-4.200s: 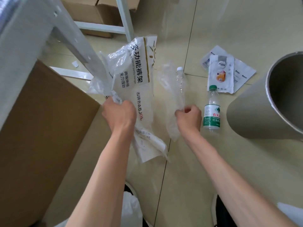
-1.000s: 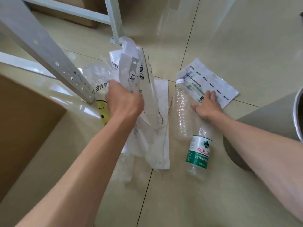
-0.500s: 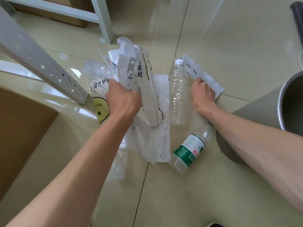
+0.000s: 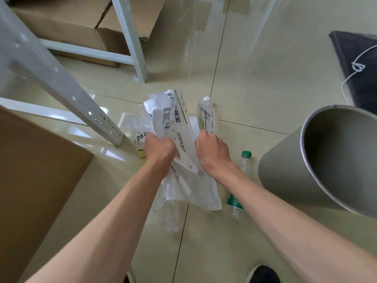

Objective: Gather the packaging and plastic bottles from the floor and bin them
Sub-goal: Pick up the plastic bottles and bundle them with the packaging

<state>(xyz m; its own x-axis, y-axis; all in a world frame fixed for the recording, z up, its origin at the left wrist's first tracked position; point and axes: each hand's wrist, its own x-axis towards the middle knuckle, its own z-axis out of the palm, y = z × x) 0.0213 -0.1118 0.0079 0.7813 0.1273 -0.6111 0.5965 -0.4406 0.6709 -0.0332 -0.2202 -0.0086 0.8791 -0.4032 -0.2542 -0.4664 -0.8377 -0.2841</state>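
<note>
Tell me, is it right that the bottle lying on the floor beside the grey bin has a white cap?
Not quite. In the head view, the bottle lying on the floor beside the grey bin has a green cap; the white cap belongs to the clear bottle in the right hand.

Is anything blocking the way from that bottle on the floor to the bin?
Nothing visible does. The green-capped bottle lies on bare floor right beside the bin; only the right hand's forearm crosses above it.
</note>
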